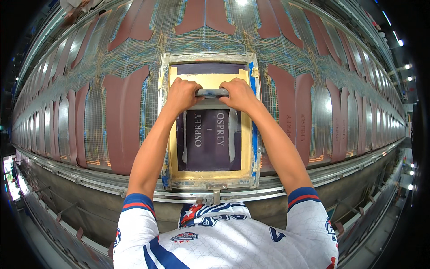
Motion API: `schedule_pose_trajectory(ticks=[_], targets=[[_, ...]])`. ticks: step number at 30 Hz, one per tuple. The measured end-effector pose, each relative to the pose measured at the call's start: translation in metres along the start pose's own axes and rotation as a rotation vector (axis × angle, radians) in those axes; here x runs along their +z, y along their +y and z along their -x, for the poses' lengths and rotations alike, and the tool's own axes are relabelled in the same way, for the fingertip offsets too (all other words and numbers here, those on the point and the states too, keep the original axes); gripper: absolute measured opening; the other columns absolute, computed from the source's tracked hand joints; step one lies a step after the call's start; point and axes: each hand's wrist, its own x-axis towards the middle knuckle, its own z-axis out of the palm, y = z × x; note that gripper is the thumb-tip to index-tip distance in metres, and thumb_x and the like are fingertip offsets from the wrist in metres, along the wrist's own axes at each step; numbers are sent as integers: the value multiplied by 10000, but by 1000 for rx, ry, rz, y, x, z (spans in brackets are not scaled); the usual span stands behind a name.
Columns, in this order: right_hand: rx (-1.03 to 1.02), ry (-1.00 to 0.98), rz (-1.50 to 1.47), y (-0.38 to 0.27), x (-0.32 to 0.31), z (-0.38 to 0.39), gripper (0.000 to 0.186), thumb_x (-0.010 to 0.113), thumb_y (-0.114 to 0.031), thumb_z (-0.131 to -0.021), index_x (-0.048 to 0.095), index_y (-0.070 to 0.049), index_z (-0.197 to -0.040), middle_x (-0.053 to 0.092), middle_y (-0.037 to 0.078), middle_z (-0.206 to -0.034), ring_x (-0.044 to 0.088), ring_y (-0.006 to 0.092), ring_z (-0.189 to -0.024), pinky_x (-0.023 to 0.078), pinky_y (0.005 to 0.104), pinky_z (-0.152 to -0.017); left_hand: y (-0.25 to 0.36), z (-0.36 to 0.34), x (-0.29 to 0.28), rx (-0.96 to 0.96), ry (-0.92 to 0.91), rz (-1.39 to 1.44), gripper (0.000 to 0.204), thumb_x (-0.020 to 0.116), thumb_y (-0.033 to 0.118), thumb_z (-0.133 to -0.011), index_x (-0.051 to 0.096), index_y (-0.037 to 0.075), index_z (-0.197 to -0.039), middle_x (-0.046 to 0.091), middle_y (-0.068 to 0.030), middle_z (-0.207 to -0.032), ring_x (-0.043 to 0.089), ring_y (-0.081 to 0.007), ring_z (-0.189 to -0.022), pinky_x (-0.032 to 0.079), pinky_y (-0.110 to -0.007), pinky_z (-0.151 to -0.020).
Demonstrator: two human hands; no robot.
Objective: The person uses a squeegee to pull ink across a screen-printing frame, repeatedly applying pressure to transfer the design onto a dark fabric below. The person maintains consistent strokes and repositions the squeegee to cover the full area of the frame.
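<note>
Squeegee (212, 93): grey, bar-handled, set crosswise over the upper half of the screen (210, 183). Screen: rectangular, dark mesh, yellow border, paint-smeared frame, flat on table (208, 43).

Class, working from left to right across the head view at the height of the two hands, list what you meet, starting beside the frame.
Maroon panel, left hand, grey handle, right hand, another maroon panel.

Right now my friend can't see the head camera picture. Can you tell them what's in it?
A person's left grip and right grip hold opposite ends of a grey bar handle across the upper part of a dark, pale-lettered screen. Its yellow-bordered frame lies on a long table with rows of reddish-brown panels.
</note>
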Motion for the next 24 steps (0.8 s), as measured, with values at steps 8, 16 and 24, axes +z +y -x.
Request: schedule_pose_trajectory(ticks=[8,16,24], targets=[[-42,60,-82,-52,58,135,372,837,-110,-620,702,-56,-963,711,126,-940,659,345,-944,497,464,-865,80,139,25,-2,49,92,263,793,36,-621,713,121,-856,715,-64,-887,639,-271,-770,417,-423,-769],[-64,-2,-22,-58,29,125,342,840,-149,-656,723,-100,-973,712,110,-915,660,324,-903,508,454,-818,77,130,13,36,6,-12,281,849,122,-624,752,152,-886,721,-30,-827,645,-227,-763,414,-400,-786],[85,-19,-35,4,24,6,236,836,-195,-707,724,-92,-888,718,144,-852,692,355,-869,542,471,-783,3,19,15,21,55,44,212,854,270,-712,731,119,-797,698,-69,-748,670,-298,-740,444,-445,-765]])
